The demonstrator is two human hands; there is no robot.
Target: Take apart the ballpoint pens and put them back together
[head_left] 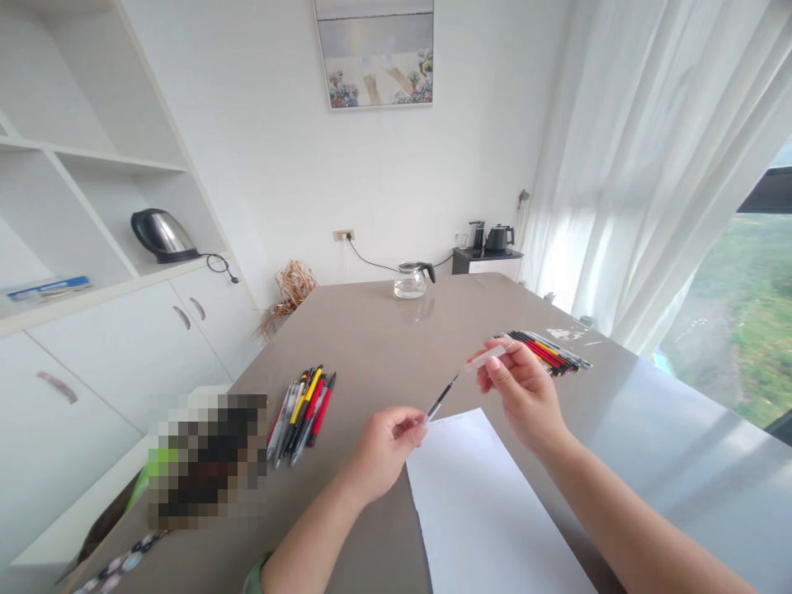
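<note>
My left hand (pixel 391 450) pinches a slim pen refill (pixel 440 399) with dark ink, its tip pointing up and to the right. My right hand (pixel 523 392) holds a whitish, translucent narrow piece (pixel 486 358) between thumb and fingers; it may be a pen barrel, but I cannot tell. The refill's tip is close to that piece; whether they touch is unclear. Below both hands lies a white sheet of paper (pixel 488 503). To the left is a group of pens (pixel 303 412) in black, yellow, red and clear. Another row of pens (pixel 549 353) lies behind my right hand, partly hidden by it.
A glass pot (pixel 409 282) with a black handle stands at the far end of the brown table (pixel 365 330). White scraps (pixel 566 333) lie near the right edge. A pixelated patch (pixel 207 458) covers something at the left edge. Curtains (pixel 594 165) hang on the right.
</note>
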